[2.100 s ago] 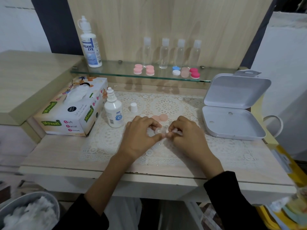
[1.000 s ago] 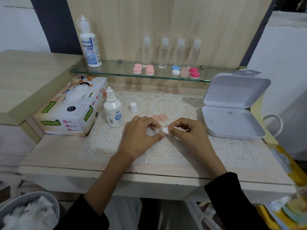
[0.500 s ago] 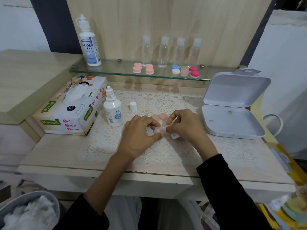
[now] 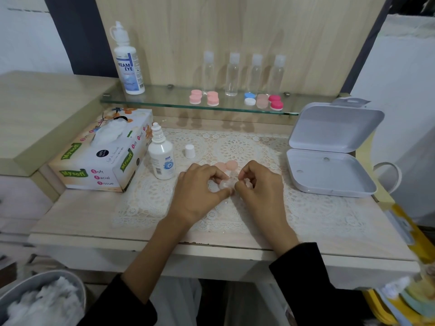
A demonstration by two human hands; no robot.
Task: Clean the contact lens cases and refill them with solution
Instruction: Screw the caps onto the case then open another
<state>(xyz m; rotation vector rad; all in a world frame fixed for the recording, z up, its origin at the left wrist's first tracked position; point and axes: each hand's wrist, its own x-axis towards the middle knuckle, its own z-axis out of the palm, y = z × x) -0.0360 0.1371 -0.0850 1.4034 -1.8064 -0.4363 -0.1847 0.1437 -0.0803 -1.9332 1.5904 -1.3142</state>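
Left hand point(image 4: 199, 191) is curled round a clear lens case point(image 4: 225, 184), which is pinched between thumb and fingers just above the lace mat point(image 4: 235, 147) at the middle of the desk point(image 4: 82, 212). Right hand point(image 4: 261, 189) is likewise curled, and a small white wad point(image 4: 247, 183) is pinched in its fingertips and held against the right end of the case; whether the wad is tissue or cotton cannot be told. Two pale pink caps point(image 4: 226, 165) are laid on the mat just behind the hands. An uncapped small solution bottle point(image 4: 162, 158) is stood upright to the left, with its white cap point(image 4: 189, 151) set beside it. A tissue box point(image 4: 101, 156) is placed at the left edge and an open white box point(image 4: 329, 170) at the right. On the glass shelf point(image 4: 164, 101) a large solution bottle point(image 4: 128, 64), four clear bottles point(image 4: 231, 74) and several closed coloured lens cases point(image 4: 262, 101) are arranged.
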